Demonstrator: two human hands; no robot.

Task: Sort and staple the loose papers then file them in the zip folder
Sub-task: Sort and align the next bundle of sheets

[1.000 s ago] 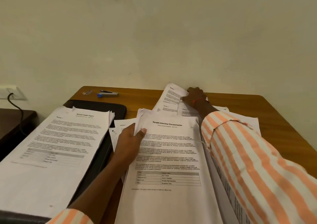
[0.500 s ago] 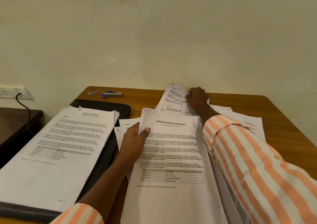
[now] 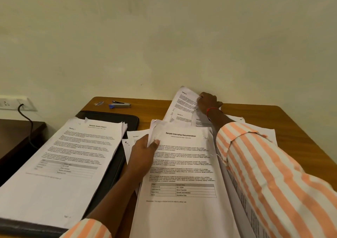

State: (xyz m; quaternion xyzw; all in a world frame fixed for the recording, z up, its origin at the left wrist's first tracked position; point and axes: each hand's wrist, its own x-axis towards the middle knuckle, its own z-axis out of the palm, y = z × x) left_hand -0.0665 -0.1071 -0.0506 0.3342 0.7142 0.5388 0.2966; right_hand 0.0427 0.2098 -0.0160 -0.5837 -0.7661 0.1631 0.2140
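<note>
The right grip (image 3: 209,103) has curled onto the far sheet (image 3: 184,102), pinching its edge, fingertips hidden. The left grip (image 3: 144,152) holds the stack (image 3: 182,164), its near end cut off.

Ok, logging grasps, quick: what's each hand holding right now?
Left hand: grips the internship stack at its left edge.
Right hand: pinches a loose sheet at the far side.

Black zip folder (image 3: 113,118) lies flat, far left, mostly under the health report stack (image 3: 63,155). Internship stack (image 3: 182,164) lies centre, top-left corner gripped by left hand (image 3: 144,154). Loose sheets (image 3: 184,106) at far edge, one curled upward, held by right hand (image 3: 208,102). Silver stapler (image 3: 120,104), blue end, lies beyond the folder, apart from all papers.
</note>
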